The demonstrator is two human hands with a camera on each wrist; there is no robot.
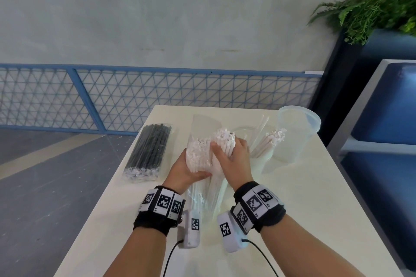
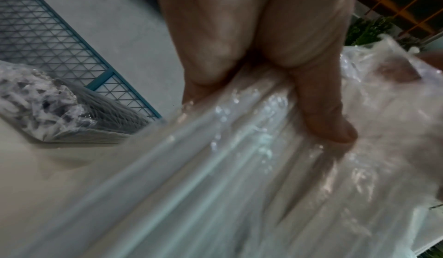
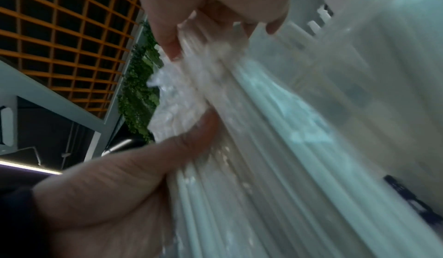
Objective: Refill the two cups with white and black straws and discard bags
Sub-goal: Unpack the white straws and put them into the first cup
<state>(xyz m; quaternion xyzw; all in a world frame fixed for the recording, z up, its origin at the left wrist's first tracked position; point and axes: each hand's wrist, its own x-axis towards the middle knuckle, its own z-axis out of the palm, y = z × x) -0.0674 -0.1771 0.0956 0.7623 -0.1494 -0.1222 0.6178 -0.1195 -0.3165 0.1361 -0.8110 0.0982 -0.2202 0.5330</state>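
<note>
At the middle of the white table (image 1: 299,186) I hold an opened clear bag of white straws (image 1: 199,155). My left hand (image 1: 188,167) grips the bag from the left, thumb across the plastic (image 2: 323,114). My right hand (image 1: 233,153) wraps a bundle of white straws (image 1: 224,139) that sticks out of the bag's mouth; its thumb and fingers curl round them (image 3: 182,148). A clear cup (image 1: 267,144) to the right holds some white straws. A second clear cup (image 1: 297,128) stands further right with no straws in it. A sealed bag of black straws (image 1: 148,153) lies on the left.
A blue mesh railing (image 1: 157,96) runs behind the table. A blue bench (image 1: 387,123) and a fern planter (image 1: 371,2) stand on the right. The table's left edge drops to grey floor (image 1: 45,186).
</note>
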